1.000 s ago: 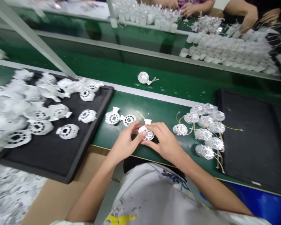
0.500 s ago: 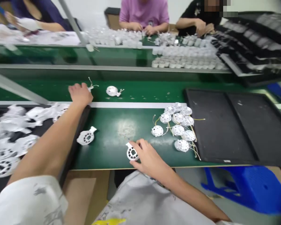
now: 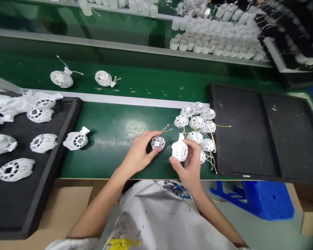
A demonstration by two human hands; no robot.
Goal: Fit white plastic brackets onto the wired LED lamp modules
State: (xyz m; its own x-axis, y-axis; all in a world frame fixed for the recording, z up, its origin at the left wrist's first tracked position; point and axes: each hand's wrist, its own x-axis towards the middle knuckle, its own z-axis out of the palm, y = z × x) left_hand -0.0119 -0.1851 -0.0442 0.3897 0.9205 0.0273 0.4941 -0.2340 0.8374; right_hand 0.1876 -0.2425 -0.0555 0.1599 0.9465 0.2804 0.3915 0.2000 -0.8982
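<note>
My left hand (image 3: 138,152) has its thumb and forefinger around a small round clear-and-white wired unit (image 3: 158,142), low over the green bench, its thin wires pointing up and right. Just to its right, my right hand (image 3: 189,163) pinches a white plastic housing (image 3: 179,151) with its short tab upward. Behind that hand, several more round wired units (image 3: 198,122) stand in a cluster, partly hidden by the fingers. A loose white housing (image 3: 77,140) lies on the bench to the left.
A black tray (image 3: 52,163) with several white housings is on the left. Two white assemblies with wires (image 3: 61,78) (image 3: 104,78) lie on the far green strip. A black divided tray (image 3: 240,139) lies on the right. A blue stool (image 3: 273,199) stands below.
My left hand has come from the far strip to mid-bench and taken a wired unit, leaving an assembly behind. My right hand has moved right and turned its housing. The view has tilted down.
</note>
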